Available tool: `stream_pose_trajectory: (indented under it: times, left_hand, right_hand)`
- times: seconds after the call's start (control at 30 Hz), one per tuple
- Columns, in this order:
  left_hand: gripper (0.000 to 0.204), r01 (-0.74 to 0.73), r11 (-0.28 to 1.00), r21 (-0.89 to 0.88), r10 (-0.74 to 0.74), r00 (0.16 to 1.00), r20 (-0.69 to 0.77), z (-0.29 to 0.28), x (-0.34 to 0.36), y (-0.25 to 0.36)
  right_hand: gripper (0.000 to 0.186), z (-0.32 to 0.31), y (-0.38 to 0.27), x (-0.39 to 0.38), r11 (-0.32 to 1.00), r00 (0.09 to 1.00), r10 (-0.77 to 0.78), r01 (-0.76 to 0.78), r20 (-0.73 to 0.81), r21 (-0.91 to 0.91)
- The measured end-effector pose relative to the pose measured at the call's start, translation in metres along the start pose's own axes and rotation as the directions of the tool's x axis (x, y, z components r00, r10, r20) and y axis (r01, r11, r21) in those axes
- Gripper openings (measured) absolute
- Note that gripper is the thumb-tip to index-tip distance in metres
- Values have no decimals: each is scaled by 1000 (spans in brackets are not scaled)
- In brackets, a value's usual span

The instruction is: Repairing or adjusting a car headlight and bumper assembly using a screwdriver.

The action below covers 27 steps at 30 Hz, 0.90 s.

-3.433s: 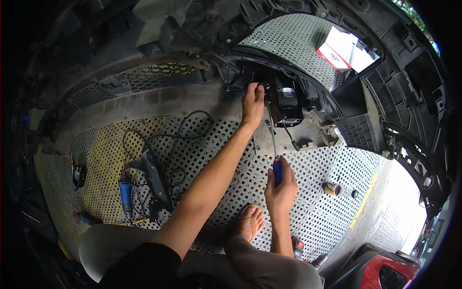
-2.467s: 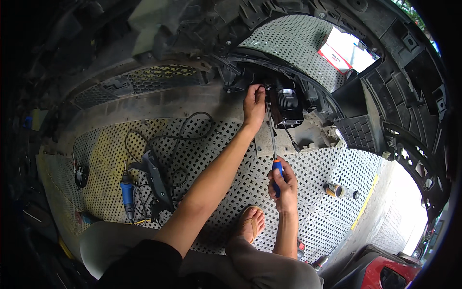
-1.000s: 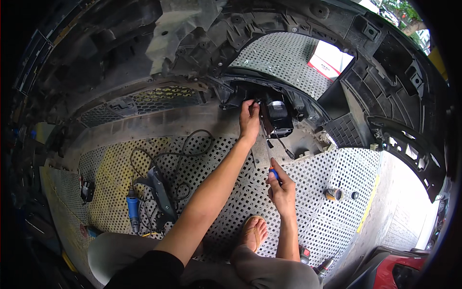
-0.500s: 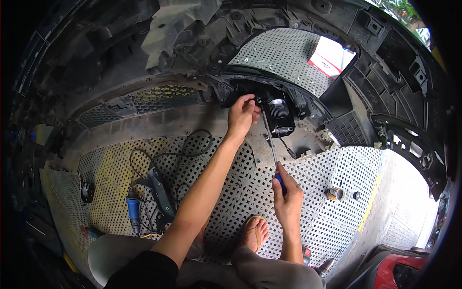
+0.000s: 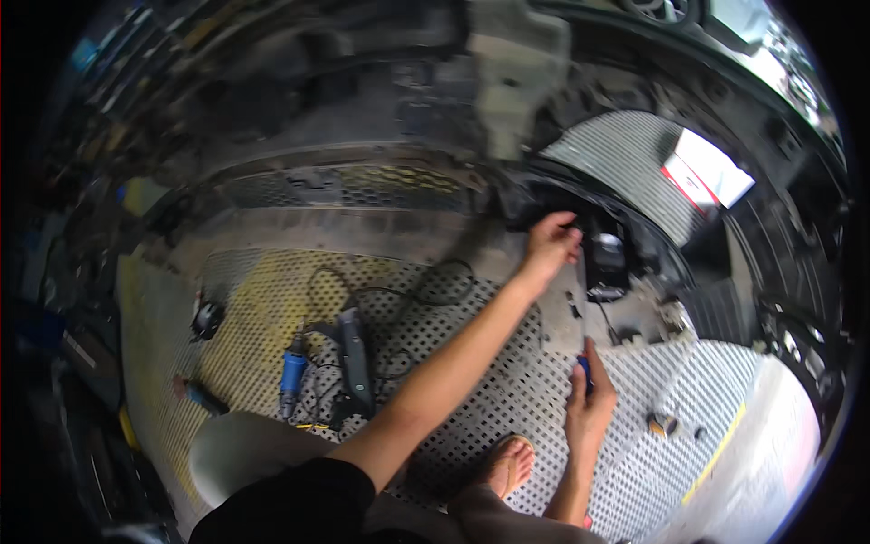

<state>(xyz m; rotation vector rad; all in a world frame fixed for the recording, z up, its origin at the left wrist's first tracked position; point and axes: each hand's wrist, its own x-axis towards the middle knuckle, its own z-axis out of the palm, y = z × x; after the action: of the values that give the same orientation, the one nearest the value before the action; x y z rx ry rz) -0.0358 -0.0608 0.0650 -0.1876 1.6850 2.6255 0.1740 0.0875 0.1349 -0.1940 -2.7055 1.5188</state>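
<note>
We had our left hand (image 5: 549,252) half curled right of centre, whether gripping anything we couldn't tell, while lower down our right hand (image 5: 592,405) clasped the screwdriver (image 5: 584,363), seemingly to aim it up beside the upper-right black unit (image 5: 605,263).

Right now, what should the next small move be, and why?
Probably steady the screwdriver and check its tip: the right hand grips it, pointing up beside the black box, the left hand is close by, and blur hides exactly where the tip sits.
</note>
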Motion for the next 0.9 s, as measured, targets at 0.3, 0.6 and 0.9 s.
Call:
stream_pose_trajectory:
  times: [0.3,0.6,0.9]
  left_hand:
    - [33,-101,995,-14,98,989,-112,12,-2,-20]
    - [27,-44,982,182,60,995,-80,34,-9,13]
    - [27,-180,932,313,229,965,-126,50,-12,1]
  right_hand:
    - [39,46,1,40,844,944,-325,314,51,-435]
    - [24,136,-5,172,-227,892,-452,-120,-5,-967]
    - [22,138,40,201,-506,877,-479,-305,-31,-807]
